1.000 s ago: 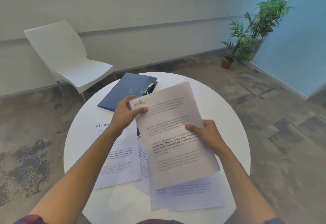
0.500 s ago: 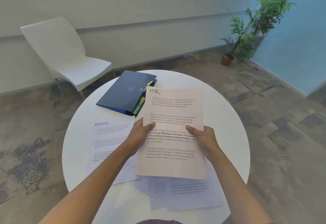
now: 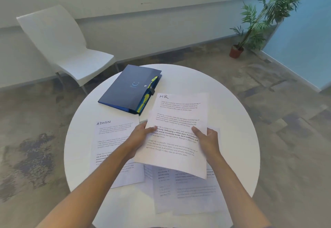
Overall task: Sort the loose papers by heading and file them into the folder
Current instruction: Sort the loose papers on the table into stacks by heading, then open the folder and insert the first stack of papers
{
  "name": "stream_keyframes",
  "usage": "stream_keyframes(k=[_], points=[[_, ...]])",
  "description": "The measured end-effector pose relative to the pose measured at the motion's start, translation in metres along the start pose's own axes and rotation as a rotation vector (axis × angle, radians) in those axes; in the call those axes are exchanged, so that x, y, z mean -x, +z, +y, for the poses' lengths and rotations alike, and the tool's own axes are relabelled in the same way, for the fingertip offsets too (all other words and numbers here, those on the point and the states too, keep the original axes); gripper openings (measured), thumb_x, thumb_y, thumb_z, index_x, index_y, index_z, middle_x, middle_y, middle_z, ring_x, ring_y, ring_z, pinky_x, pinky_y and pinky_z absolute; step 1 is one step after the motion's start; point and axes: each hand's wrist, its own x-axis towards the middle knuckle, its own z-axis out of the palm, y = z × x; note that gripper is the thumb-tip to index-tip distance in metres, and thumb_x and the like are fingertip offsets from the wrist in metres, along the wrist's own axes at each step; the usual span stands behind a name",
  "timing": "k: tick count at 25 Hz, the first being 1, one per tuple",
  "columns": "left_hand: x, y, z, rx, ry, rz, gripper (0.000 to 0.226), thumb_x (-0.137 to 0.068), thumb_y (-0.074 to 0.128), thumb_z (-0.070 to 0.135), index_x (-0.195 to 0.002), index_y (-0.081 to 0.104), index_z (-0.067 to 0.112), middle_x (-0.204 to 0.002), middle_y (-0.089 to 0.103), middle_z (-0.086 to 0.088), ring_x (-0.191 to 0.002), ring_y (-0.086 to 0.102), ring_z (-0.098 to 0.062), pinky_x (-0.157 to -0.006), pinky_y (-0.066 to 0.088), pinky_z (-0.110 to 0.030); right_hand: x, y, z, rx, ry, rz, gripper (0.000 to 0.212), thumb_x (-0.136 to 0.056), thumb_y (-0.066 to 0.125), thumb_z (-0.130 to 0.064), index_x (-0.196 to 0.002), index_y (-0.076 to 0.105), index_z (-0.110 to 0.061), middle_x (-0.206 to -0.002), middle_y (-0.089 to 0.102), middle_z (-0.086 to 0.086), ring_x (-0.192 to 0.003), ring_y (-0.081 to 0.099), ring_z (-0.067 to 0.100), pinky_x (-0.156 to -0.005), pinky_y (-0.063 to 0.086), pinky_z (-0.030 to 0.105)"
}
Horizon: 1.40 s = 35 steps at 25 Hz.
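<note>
While both hands grip one sheet, the head view shows the left hand (image 3: 141, 134) pinching its left edge and the right hand (image 3: 208, 136) pinching its right edge, thumbs on top, so the HR sheet (image 3: 179, 131) hangs just above the round white worktop (image 3: 223, 105). Its near edge sags in a curve; if one grip slackens, thin paper like this would likely slide or fold and land on the wrong stack. Beneath it lie loose papers (image 3: 188, 192), overlapping and fanned, and lowering the held sheet onto them could, I judge, muddle the headings again. An ADMIN sheet (image 3: 114, 138) lies flat to the left, partly under the left forearm, which could drag it askew. Closed, the blue folder (image 3: 130, 87) sits at the far side, touching or nearly touching the held sheet's top left corner, with yellow-green tabs (image 3: 146, 96) along its open edge; it is not yet opened for filing. All sheets are white with printed paragraphs and handwritten headings, some lines bold.
</note>
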Motion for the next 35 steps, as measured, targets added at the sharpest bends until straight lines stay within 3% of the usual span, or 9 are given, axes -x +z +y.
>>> stream_keyframes(k=[8, 11, 14, 16, 19, 22, 25, 27, 35], points=[[-0.041, -0.014, 0.015, -0.144, -0.125, -0.002, 0.035, -0.099, 0.057, 0.019, -0.124, 0.039, 0.035, -0.103, 0.06, 0.011, -0.087, 0.066, -0.016, -0.065, 0.06, -0.027, -0.031, 0.013, 0.012, -0.065, 0.157, -0.065, 0.021, -0.09, 0.072, -0.015, -0.11, 0.073, -0.01, -0.106, 0.077, 0.006, -0.094, 0.075, 0.023, -0.085, 0.06, 0.039], [-0.083, -0.021, 0.023, -0.172, -0.149, 0.059, 0.044, -0.096, 0.059, 0.036, -0.136, 0.049, 0.021, -0.127, 0.06, 0.0, -0.108, 0.063, -0.023, -0.094, 0.054, -0.039, -0.045, 0.019, 0.011, -0.057, 0.111, -0.007, 0.017, -0.09, 0.071, -0.012, -0.107, 0.073, -0.015, -0.106, 0.077, 0.002, -0.094, 0.074, 0.021, -0.083, 0.059, 0.036], [-0.123, -0.023, 0.038, -0.094, -0.098, 0.232, 0.029, -0.099, 0.055, 0.032, -0.112, 0.062, 0.006, -0.111, 0.067, -0.009, -0.095, 0.065, -0.022, -0.083, 0.052, -0.032, -0.062, 0.02, 0.01, -0.057, 0.085, 0.034, 0.014, -0.09, 0.071, -0.01, -0.099, 0.073, -0.021, -0.104, 0.077, -0.002, -0.093, 0.074, 0.018, -0.084, 0.058, 0.036], [-0.153, -0.022, 0.046, -0.165, -0.049, 0.279, 0.026, -0.099, 0.055, 0.027, -0.115, 0.061, 0.007, -0.121, 0.064, -0.013, -0.112, 0.061, -0.028, -0.096, 0.047, -0.038, -0.072, 0.02, 0.008, -0.043, 0.083, 0.05, 0.014, -0.091, 0.07, -0.011, -0.097, 0.073, -0.022, -0.101, 0.077, -0.005, -0.093, 0.074, 0.018, -0.084, 0.058, 0.037], [-0.194, -0.016, 0.053, -0.265, -0.074, 0.24, 0.061, -0.098, 0.058, 0.029, -0.149, 0.033, 0.008, -0.135, 0.052, -0.005, -0.128, 0.045, -0.027, -0.107, 0.034, -0.037, -0.088, 0.02, 0.006, -0.033, 0.087, 0.067, 0.013, -0.091, 0.07, -0.01, -0.094, 0.073, -0.023, -0.099, 0.077, -0.006, -0.089, 0.074, 0.015, -0.081, 0.058, 0.034], [-0.235, -0.015, 0.048, -0.28, -0.167, 0.243, 0.086, -0.09, 0.065, 0.042, -0.155, 0.014, 0.02, -0.159, 0.027, -0.008, -0.144, 0.026, -0.032, -0.118, 0.024, -0.05, -0.101, 0.02, 0.009, -0.041, 0.106, 0.075, 0.013, -0.091, 0.071, -0.011, -0.097, 0.074, -0.022, -0.101, 0.078, -0.004, -0.091, 0.075, 0.016, -0.083, 0.058, 0.036], [-0.258, -0.011, 0.047, -0.27, -0.232, 0.288, 0.093, -0.089, 0.065, 0.043, -0.157, 0.003, 0.03, -0.164, 0.011, -0.004, -0.15, 0.012, -0.033, -0.12, 0.017, -0.054, -0.112, 0.021, 0.014, -0.043, 0.118, 0.066, 0.014, -0.09, 0.071, -0.012, -0.102, 0.074, -0.019, -0.102, 0.078, -0.003, -0.094, 0.075, 0.018, -0.085, 0.058, 0.038], [-0.267, -0.007, 0.048, -0.214, -0.237, 0.301, 0.089, -0.09, 0.064, 0.041, -0.157, 0.006, 0.033, -0.164, 0.009, -0.004, -0.149, 0.012, -0.033, -0.119, 0.017, -0.055, -0.117, 0.022, 0.016, -0.049, 0.131, 0.068, 0.015, -0.09, 0.071, -0.012, -0.104, 0.074, -0.017, -0.102, 0.078, -0.002, -0.094, 0.075, 0.019, -0.086, 0.058, 0.039], [-0.282, -0.005, 0.042, -0.118, -0.203, 0.351, 0.066, -0.085, 0.062, 0.039, -0.145, 0.035, 0.042, -0.152, 0.03, -0.005, -0.136, 0.032, -0.029, -0.114, 0.028, -0.049, -0.128, 0.02, 0.018, -0.048, 0.153, 0.081, 0.015, -0.089, 0.072, -0.011, -0.104, 0.074, -0.011, -0.1, 0.079, 0.002, -0.095, 0.075, 0.025, -0.088, 0.059, 0.044]])
